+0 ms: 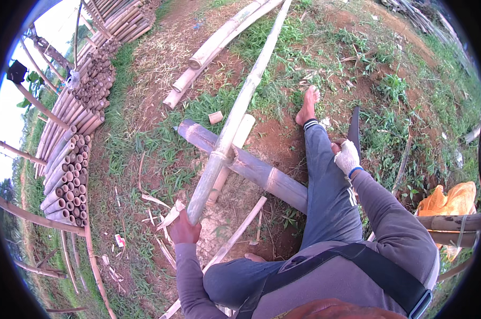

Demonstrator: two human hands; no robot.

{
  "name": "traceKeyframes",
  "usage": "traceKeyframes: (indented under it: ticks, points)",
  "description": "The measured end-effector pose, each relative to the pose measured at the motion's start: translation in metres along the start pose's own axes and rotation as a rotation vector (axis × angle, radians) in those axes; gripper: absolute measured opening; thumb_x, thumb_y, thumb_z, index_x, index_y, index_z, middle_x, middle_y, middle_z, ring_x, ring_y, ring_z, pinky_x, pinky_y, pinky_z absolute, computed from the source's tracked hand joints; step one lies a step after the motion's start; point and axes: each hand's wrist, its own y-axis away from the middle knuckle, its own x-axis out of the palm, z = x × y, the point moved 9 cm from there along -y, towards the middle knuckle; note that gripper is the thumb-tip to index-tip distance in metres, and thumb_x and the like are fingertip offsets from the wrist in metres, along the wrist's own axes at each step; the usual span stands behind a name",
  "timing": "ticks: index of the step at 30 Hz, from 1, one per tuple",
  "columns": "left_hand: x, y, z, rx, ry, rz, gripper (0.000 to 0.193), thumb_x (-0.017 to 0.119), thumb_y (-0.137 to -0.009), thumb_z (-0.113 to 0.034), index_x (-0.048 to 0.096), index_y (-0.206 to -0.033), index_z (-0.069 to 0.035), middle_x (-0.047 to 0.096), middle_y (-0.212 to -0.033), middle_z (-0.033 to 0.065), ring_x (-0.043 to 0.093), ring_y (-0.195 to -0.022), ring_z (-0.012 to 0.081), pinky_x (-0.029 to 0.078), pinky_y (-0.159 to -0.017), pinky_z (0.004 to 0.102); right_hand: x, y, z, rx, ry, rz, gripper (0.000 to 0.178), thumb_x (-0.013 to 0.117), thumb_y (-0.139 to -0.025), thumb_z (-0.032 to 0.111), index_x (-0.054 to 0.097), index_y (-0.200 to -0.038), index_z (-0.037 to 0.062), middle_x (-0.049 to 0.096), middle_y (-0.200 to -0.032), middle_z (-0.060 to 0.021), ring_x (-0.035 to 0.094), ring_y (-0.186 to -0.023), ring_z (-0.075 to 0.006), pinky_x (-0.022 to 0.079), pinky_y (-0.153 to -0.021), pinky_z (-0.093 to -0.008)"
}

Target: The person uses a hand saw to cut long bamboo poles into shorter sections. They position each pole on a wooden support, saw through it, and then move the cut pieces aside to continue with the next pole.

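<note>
A long pale green bamboo pole point(240, 109) slants from far ahead down toward me. My left hand point(185, 227) is closed on its near end, beside a pale, papery-looking scrap point(170, 215). The pole rests across a thicker greyish bamboo log point(256, 173), which lies crosswise. A shorter bamboo length point(219, 186) passes beneath at the crossing. My right hand point(348, 155), in a white glove with fingertips bare, is closed around a hand tool with a long dark blade point(354, 130). The blade points away from me, beside my right leg and apart from the pole. Its handle is hidden.
Stacked bamboo point(73, 183) stands at the left within a pole frame. Cut bamboo lengths point(219, 42) lie ahead on grass and soil. My bare right foot point(308, 106) is stretched forward. An orange sack point(448, 199) is at the right by horizontal bamboo poles point(453, 223).
</note>
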Motion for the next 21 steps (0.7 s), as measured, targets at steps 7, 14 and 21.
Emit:
traceKeyframes:
  ticks: [7, 14, 21]
  points:
    - [-0.072, 0.164, 0.048, -0.13, -0.103, -0.112, 0.043, 0.086, -0.075, -0.024, 0.065, -0.112, -0.014, 0.075, -0.108, 0.0169, 0.074, -0.095, 0.0442, 0.059, -0.083, 0.0574, 0.158, -0.068, 0.145, 0.085, -0.745, 0.33, 0.058, 0.076, -0.099, 0.05, 0.072, -0.124, -0.002, 0.077, -0.112, -0.0191, 0.073, -0.106, -0.0281, 0.055, -0.096, -0.0385]
    - [-0.073, 0.343, 0.18, -0.318, -0.45, -0.276, 0.071, 0.085, -0.078, -0.026, 0.062, -0.144, -0.013, 0.072, -0.112, 0.0189, 0.072, -0.099, 0.0418, 0.059, -0.083, 0.0528, 0.236, -0.066, 0.24, 0.545, -1.759, 0.594, 0.052, 0.084, -0.094, 0.044, 0.061, -0.125, 0.0103, 0.068, -0.107, -0.0104, 0.069, -0.094, -0.0297, 0.059, -0.082, -0.0511]
    - [-0.126, 0.256, 0.138, -0.079, 0.088, -0.422, 0.094, 0.095, -0.072, -0.039, 0.054, -0.15, -0.005, 0.067, -0.134, 0.0259, 0.067, -0.123, 0.0435, 0.054, -0.106, 0.0516, 0.288, 0.129, 0.275, 0.766, -1.473, 0.551, 0.036, 0.079, -0.095, 0.022, 0.066, -0.122, 0.0036, 0.071, -0.101, -0.0155, 0.072, -0.088, -0.0332, 0.061, -0.079, -0.0532]
